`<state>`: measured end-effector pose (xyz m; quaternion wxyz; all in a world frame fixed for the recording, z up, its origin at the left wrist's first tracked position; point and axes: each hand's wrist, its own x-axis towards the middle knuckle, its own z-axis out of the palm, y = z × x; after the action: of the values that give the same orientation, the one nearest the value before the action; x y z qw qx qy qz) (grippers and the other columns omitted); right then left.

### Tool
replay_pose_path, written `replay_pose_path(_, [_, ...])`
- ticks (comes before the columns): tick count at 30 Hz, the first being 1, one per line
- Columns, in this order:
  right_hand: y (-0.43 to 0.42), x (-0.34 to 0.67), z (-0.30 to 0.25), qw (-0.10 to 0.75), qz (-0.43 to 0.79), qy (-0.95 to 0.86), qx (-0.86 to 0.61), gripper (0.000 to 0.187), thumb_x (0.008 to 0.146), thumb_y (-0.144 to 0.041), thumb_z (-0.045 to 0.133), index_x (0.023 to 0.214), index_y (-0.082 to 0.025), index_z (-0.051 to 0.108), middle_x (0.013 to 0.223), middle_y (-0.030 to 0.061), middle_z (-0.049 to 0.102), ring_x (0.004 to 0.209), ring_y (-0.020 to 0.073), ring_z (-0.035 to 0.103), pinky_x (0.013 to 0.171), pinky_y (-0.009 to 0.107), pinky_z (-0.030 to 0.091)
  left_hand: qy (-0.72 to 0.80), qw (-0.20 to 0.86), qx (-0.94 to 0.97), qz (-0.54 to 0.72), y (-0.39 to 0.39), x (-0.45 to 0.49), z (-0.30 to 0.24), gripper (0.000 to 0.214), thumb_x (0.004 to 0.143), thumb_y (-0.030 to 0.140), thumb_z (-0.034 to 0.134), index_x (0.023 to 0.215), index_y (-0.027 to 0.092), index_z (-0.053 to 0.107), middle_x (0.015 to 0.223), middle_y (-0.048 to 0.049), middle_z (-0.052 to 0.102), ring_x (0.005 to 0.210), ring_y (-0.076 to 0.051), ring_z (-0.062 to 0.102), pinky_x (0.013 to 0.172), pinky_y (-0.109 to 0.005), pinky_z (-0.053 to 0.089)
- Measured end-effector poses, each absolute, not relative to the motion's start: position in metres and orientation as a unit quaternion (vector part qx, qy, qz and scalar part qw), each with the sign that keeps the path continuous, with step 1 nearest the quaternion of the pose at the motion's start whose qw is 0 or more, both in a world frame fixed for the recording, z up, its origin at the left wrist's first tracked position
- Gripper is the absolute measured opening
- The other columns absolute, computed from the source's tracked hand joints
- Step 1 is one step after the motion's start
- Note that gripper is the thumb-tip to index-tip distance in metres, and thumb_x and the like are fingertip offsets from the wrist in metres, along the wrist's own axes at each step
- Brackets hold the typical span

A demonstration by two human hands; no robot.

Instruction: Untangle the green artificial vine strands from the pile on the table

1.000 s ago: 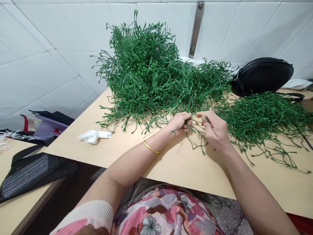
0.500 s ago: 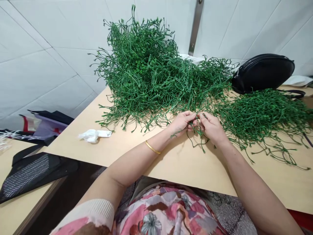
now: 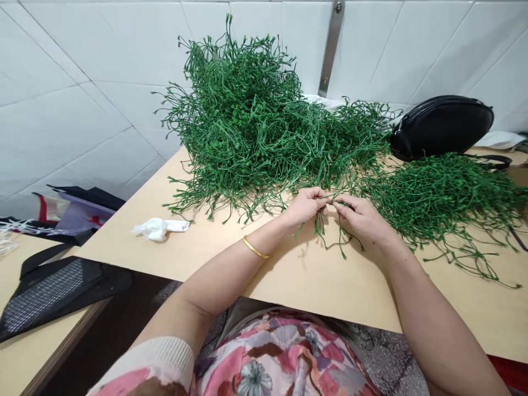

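Thin green plastic-looking stems with small tufted tips are between my two hands in the head view. My left hand (image 3: 307, 206) is closed on some of these green stems (image 3: 319, 223), pinching them between thumb and fingers. Just to its right, my right hand (image 3: 358, 214) is also closed, its fingertips on the same strands. A few loose ends dangle below the fingers over the table (image 3: 264, 269). Behind my hands rises a large tangled heap of green stems (image 3: 251, 121). A lower pile of green stems (image 3: 445, 192) spreads to the right of my right hand.
A black bag (image 3: 445, 126) stands behind the right pile. Crumpled white tissue (image 3: 159, 228) lies left of my left forearm. A tiled wall (image 3: 103, 44) borders the table at the back. Lower left, a black mesh-patterned bag (image 3: 45, 291) rests on another surface.
My hands have drawn slightly apart, and a short stretch of green stem shows between the fingertips. My right hand has shifted a little to the right. The piles look the same.
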<state>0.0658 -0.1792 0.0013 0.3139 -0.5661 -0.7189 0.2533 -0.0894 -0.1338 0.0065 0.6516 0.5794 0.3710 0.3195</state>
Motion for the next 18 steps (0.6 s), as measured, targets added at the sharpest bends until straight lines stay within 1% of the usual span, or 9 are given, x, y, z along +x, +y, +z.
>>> replay_pose_path(2, [-0.18,0.067,0.003,0.298,0.222,-0.733,-0.569,0.025,0.085,-0.031,0.044,0.082,-0.017,0.064,0.068,0.0008,0.06,0.062,0.0126,0.049,0.058,0.024,0.034,0.367,0.644,0.589,0.323,-0.131,-0.09,0.005,0.01,0.073,0.017,0.058,0.065,0.012,0.055,0.055,0.002,0.054,0.048,-0.003,0.041,0.049,-0.018,0.03])
replay_pose_path(4, [-0.182,0.065,0.003,0.274,0.189,-0.74,-0.585,0.025,0.085,-0.032,0.045,0.086,-0.018,0.065,0.071,0.0019,0.063,0.064,0.0138,0.051,0.059,0.025,0.034,0.363,0.651,0.579,0.331,-0.128,-0.089,0.002,0.013,0.073,0.022,0.059,0.066,0.011,0.058,0.058,0.0012,0.055,0.048,-0.003,0.039,0.049,-0.019,0.029])
replay_pose_path(6, [-0.183,0.062,0.003,0.247,0.159,-0.744,-0.6,0.025,0.085,-0.031,0.044,0.088,-0.02,0.066,0.071,0.0022,0.064,0.063,0.0146,0.051,0.059,0.025,0.034,0.345,0.675,0.561,0.333,-0.128,-0.087,-0.002,0.019,0.074,0.029,0.06,0.068,0.011,0.06,0.061,-0.0001,0.056,0.049,-0.004,0.04,0.049,-0.02,0.029])
replay_pose_path(8, [-0.185,0.057,0.001,0.228,0.138,-0.756,-0.598,0.025,0.085,-0.03,0.044,0.086,-0.02,0.067,0.073,0.0032,0.065,0.063,0.0151,0.052,0.059,0.026,0.033,0.318,0.701,0.546,0.331,-0.129,-0.085,-0.006,0.022,0.072,0.031,0.063,0.067,0.01,0.061,0.061,-0.0001,0.056,0.052,-0.004,0.043,0.051,-0.02,0.031])
replay_pose_path(11, [-0.187,0.049,0.001,0.206,0.119,-0.768,-0.594,0.026,0.086,-0.031,0.044,0.086,-0.02,0.067,0.076,0.0045,0.066,0.064,0.0156,0.053,0.058,0.026,0.031,0.318,0.731,0.498,0.34,-0.13,-0.082,-0.009,0.017,0.069,0.023,0.066,0.06,0.011,0.058,0.054,0.0021,0.051,0.049,-0.004,0.042,0.049,-0.02,0.031])
replay_pose_path(13, [-0.188,0.042,0.001,0.191,0.096,-0.769,-0.602,0.026,0.087,-0.031,0.043,0.085,-0.019,0.066,0.077,0.0051,0.067,0.065,0.016,0.054,0.057,0.026,0.03,0.336,0.75,0.44,0.362,-0.13,-0.08,-0.01,0.013,0.069,0.016,0.062,0.059,0.011,0.056,0.053,0.0021,0.05,0.046,-0.005,0.042,0.047,-0.02,0.031])
replay_pose_path(15, [-0.19,0.036,0.003,0.17,0.037,-0.772,-0.611,0.026,0.087,-0.028,0.041,0.087,-0.017,0.064,0.08,0.0073,0.067,0.066,0.0169,0.054,0.056,0.027,0.028,0.359,0.763,0.386,0.374,-0.129,-0.078,-0.009,0.013,0.07,0.012,0.057,0.058,0.012,0.054,0.052,0.0014,0.05,0.044,-0.005,0.042,0.045,-0.02,0.031])
replay_pose_path(18, [-0.192,0.031,0.003,0.102,-0.083,-0.781,-0.61,0.025,0.086,-0.02,0.04,0.09,-0.012,0.063,0.082,0.0121,0.065,0.062,0.0174,0.053,0.053,0.03,0.022,0.407,0.771,0.337,0.355,-0.13,-0.072,-0.01,0.019,0.07,0.008,0.052,0.052,0.013,0.048,0.045,0.0027,0.043,0.039,-0.005,0.037,0.041,-0.02,0.025])
